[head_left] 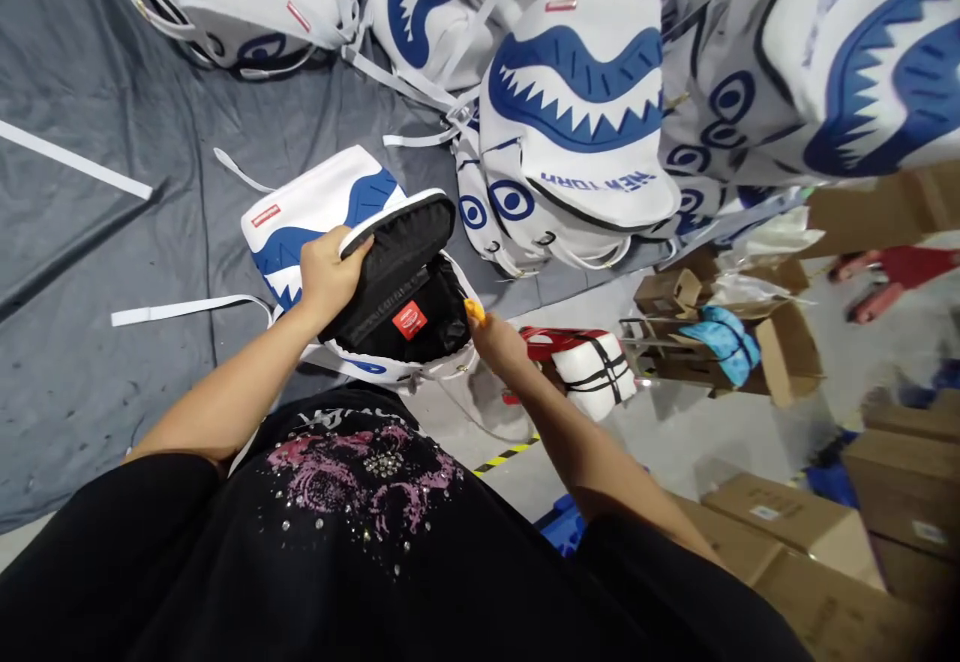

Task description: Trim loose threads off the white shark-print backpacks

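A white backpack [300, 222] with a blue shark-mouth print lies on the table in front of me, its top unzipped. My left hand [330, 274] is closed on the raised flap [409, 232], fingers over the white edge and black lining. Inside, a red label [409, 320] shows on the black lining. At the right rim of the opening, my right hand [498, 344] is closed on a small orange object [474, 310], whose kind I cannot make out. Most of its fingers are hidden from view.
Another shark-print backpack [577, 112] stands just beyond, with several more along the table's far side. Grey sheeting [195, 212] covers the table; loose white straps lie on it. On the floor to the right are an open carton [791, 342], a white bundle [596, 374] and stacked boxes [795, 522].
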Demonstrator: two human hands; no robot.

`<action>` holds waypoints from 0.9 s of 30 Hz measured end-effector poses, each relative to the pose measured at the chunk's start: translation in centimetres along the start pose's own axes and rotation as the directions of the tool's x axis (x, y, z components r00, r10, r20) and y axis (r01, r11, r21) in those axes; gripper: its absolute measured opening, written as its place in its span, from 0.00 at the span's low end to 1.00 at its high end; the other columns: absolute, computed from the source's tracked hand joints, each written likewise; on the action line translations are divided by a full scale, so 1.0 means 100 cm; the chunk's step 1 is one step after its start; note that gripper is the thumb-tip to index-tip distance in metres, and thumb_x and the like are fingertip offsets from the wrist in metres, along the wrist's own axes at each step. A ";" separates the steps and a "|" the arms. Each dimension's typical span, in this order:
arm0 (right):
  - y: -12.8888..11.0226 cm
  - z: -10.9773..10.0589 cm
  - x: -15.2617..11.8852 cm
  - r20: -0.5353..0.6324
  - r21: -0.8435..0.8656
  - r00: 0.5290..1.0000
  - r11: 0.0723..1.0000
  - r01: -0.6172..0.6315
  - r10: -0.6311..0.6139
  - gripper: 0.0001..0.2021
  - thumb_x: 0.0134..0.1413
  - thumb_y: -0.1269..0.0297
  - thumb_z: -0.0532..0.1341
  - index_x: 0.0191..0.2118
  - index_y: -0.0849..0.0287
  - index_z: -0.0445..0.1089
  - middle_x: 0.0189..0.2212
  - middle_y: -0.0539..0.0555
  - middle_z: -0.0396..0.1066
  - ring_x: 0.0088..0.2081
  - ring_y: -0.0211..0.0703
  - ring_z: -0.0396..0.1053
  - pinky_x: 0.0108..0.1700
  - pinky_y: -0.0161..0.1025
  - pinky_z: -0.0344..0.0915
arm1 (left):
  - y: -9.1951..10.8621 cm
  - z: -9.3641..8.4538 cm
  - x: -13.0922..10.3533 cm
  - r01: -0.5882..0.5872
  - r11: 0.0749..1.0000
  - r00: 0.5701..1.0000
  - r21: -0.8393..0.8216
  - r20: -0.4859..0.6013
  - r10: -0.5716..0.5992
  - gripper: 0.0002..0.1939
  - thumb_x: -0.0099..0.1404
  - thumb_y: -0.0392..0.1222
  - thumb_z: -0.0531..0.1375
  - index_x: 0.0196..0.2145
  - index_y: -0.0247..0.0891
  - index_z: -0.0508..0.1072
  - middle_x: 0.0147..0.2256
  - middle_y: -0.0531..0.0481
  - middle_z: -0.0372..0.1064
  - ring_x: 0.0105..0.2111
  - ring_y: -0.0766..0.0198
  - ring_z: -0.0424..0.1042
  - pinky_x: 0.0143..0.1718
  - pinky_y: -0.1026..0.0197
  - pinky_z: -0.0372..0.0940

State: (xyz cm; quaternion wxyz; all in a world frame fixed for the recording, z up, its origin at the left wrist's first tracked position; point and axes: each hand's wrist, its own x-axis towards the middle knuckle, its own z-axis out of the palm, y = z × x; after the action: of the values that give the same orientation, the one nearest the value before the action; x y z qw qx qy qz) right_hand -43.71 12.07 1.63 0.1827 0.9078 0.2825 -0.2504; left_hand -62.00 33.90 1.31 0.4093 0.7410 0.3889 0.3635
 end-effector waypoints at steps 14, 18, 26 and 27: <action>-0.087 0.071 0.001 -0.150 0.048 0.906 0.912 0.407 -0.396 0.23 0.72 0.47 0.45 0.58 0.60 0.61 0.46 0.60 0.77 0.46 0.49 0.77 0.40 0.37 0.64 | 0.007 -0.003 -0.007 -0.054 0.998 0.999 0.016 0.004 0.054 0.17 0.60 0.51 0.61 0.21 0.39 0.65 0.19 0.57 0.56 0.22 0.69 0.54 0.25 0.65 0.52; -0.086 0.071 0.001 -0.137 0.048 0.913 0.918 0.393 -0.384 0.24 0.72 0.47 0.45 0.59 0.60 0.60 0.44 0.59 0.78 0.45 0.49 0.77 0.40 0.37 0.65 | 0.006 -0.003 -0.003 -0.041 0.999 0.999 0.018 0.000 0.041 0.16 0.60 0.50 0.61 0.21 0.38 0.67 0.19 0.57 0.57 0.22 0.69 0.55 0.26 0.65 0.53; -0.028 0.060 0.002 -0.083 -0.022 0.973 0.976 0.215 -0.216 0.24 0.73 0.52 0.41 0.58 0.65 0.59 0.43 0.69 0.77 0.46 0.56 0.77 0.43 0.42 0.67 | -0.004 -0.003 0.002 -0.055 0.998 0.998 -0.007 0.000 0.055 0.17 0.61 0.52 0.61 0.21 0.38 0.66 0.20 0.57 0.57 0.23 0.69 0.56 0.26 0.65 0.52; -0.021 0.060 0.001 -0.064 -0.033 0.975 0.977 0.209 -0.211 0.23 0.73 0.52 0.42 0.58 0.65 0.59 0.43 0.70 0.77 0.45 0.56 0.77 0.43 0.43 0.67 | -0.004 -0.003 0.003 -0.054 0.999 0.999 -0.006 -0.004 0.054 0.18 0.61 0.52 0.61 0.21 0.39 0.65 0.20 0.57 0.57 0.23 0.69 0.56 0.26 0.65 0.52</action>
State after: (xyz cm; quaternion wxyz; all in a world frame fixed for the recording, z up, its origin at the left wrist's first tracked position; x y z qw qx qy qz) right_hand -46.98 10.90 -3.71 0.1572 0.8783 0.3861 -0.2340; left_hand -62.26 34.43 1.12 0.4011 0.7491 0.3686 0.3770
